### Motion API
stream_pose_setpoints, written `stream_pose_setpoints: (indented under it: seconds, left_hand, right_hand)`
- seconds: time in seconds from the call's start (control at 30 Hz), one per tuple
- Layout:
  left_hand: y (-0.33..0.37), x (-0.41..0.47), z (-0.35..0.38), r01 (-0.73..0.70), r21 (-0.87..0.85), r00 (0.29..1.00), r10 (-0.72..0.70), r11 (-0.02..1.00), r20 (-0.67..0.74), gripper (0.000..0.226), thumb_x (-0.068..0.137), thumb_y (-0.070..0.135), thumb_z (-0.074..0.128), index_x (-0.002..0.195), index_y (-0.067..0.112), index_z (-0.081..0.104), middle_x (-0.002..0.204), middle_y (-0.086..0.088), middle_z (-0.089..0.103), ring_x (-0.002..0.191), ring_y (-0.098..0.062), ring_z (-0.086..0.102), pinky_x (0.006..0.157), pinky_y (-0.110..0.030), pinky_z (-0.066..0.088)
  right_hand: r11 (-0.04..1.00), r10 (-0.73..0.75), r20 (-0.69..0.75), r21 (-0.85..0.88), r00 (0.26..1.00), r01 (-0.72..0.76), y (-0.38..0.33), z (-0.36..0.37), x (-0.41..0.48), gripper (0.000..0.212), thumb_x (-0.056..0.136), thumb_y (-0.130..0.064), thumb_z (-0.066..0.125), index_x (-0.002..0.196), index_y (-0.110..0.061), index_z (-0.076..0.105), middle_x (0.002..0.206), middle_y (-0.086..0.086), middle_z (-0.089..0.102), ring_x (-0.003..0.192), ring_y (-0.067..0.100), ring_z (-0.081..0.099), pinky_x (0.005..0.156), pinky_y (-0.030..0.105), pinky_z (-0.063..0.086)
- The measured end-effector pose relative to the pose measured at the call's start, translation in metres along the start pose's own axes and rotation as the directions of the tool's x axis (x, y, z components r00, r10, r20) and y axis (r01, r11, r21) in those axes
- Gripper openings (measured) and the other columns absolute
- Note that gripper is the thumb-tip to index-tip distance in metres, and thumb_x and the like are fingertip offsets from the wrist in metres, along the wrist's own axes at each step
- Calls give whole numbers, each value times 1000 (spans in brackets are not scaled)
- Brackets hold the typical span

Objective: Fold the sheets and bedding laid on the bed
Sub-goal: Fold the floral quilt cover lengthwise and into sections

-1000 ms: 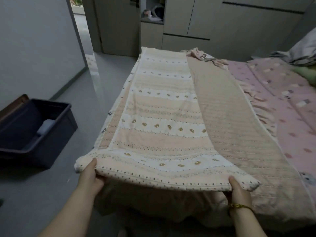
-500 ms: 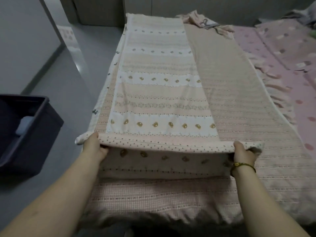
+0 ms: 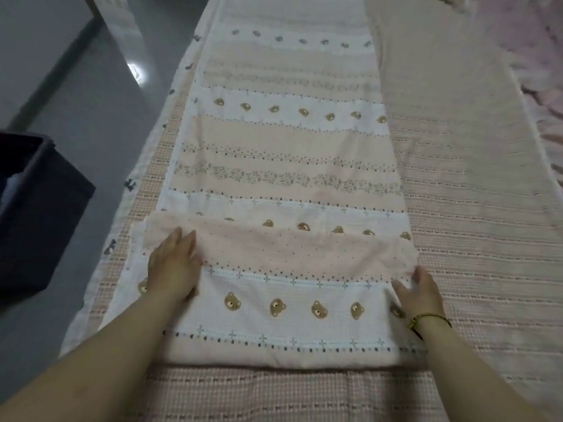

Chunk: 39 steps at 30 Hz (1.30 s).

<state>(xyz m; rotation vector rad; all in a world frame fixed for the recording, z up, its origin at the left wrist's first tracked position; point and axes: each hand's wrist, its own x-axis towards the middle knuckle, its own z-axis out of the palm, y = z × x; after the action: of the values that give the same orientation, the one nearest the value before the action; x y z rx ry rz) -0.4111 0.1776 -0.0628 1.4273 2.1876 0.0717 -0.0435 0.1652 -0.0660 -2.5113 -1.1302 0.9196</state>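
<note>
A long peach-and-white striped sheet with small bear faces lies lengthwise on the bed. Its near end is folded over away from me into a flap lying on the rest of the strip. My left hand rests flat, fingers straight, on the flap's left part. At the flap's right edge my right hand, with a gold bracelet on the wrist, lies against the cloth; its fingertips are blurred. Under the sheet lies a woven pinkish-beige blanket.
A dark storage bin stands on the grey floor left of the bed. Pink ruffled bedding lies at the far right. The bed's left edge runs close to the folded sheet.
Both hands carried the sheet's near end up and forward, laid it down as a folded flap, and now lie on it. The view has tipped down toward the bed.
</note>
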Motion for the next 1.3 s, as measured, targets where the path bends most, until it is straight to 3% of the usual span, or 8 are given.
stream_pose_setpoints:
  seconds: [0.23, 0.47, 0.57, 0.67, 0.83, 1.03, 1.17, 1.3]
  left_hand:
    - [26, 63, 3, -181, 361, 982, 186, 915, 19, 46, 95, 40, 42, 136, 19, 42, 143, -6, 41, 135, -24, 30, 114, -40, 3]
    - [21, 64, 8, -250, 309, 941, 305, 918, -144, 27, 89, 27, 57, 74, 5, 61, 76, -12, 62, 84, -33, 57, 87, -36, 21]
    - [22, 65, 13, -230, 274, 949, 278, 934, -150, 26, 88, 24, 59, 72, 3, 61, 76, -17, 62, 85, -36, 56, 87, -37, 22]
    - [18, 69, 17, -253, 274, 938, 304, 928, -164, 30, 90, 27, 58, 72, 3, 62, 78, -19, 63, 86, -37, 56, 86, -38, 23]
    - [15, 72, 19, -225, 278, 931, 290, 934, -221, 44, 85, 39, 43, 68, 2, 60, 72, -19, 61, 81, -38, 56, 87, -41, 25]
    - [25, 72, 16, -195, 293, 895, 292, 936, -337, 33, 92, 24, 55, 74, -2, 63, 78, -24, 61, 84, -39, 53, 88, -43, 24]
    - [36, 73, 14, -48, 246, 917, 140, 968, -374, 30, 93, 22, 48, 113, 2, 59, 123, -23, 50, 123, -35, 37, 110, -44, 7]
    - [40, 41, 46, -146, 239, 912, 224, 960, -343, 50, 99, 28, 31, 147, 15, 24, 156, -10, 9, 144, -24, 4, 107, -30, -24]
  right_hand:
    - [985, 19, -149, 171, 989, 7, -2, 5, 47, 53, 88, -25, 60, 135, -6, 43, 135, 16, 41, 122, 33, 42, 103, 42, 36]
    - [980, 46, -87, 200, 995, -28, 0, 8, 69, 37, 86, -31, 58, 63, -3, 49, 93, 22, 59, 88, 36, 58, 75, 35, 44]
    - [960, 35, -24, 280, 999, -27, -10, -7, 71, 41, 92, -28, 53, 83, 12, 59, 91, 21, 57, 86, 30, 53, 81, 35, 43]
    - [892, -5, 59, 451, 998, -22, -17, -24, 72, 37, 93, -21, 53, 124, -2, 56, 121, 5, 56, 106, 18, 51, 95, 30, 40]
    - [808, 100, 19, 583, 995, -92, -22, -30, 75, 35, 95, -20, 50, 126, -5, 55, 109, 8, 58, 98, 19, 52, 90, 29, 41]
    - [896, -24, -233, 427, 972, 124, -29, -25, 86, 28, 96, -13, 44, 108, 6, 61, 91, 8, 53, 70, 19, 48, 51, 6, 39]
    - [990, -61, -177, 114, 982, 82, -33, -6, 95, 40, 95, -19, 46, 132, -4, 46, 127, 17, 49, 113, 31, 48, 93, 32, 40]
    - [948, -167, -161, -299, 973, 114, -47, 33, 46, 62, 96, -30, 40, 148, -14, 11, 156, 13, 0, 144, 27, 3, 117, 40, 2]
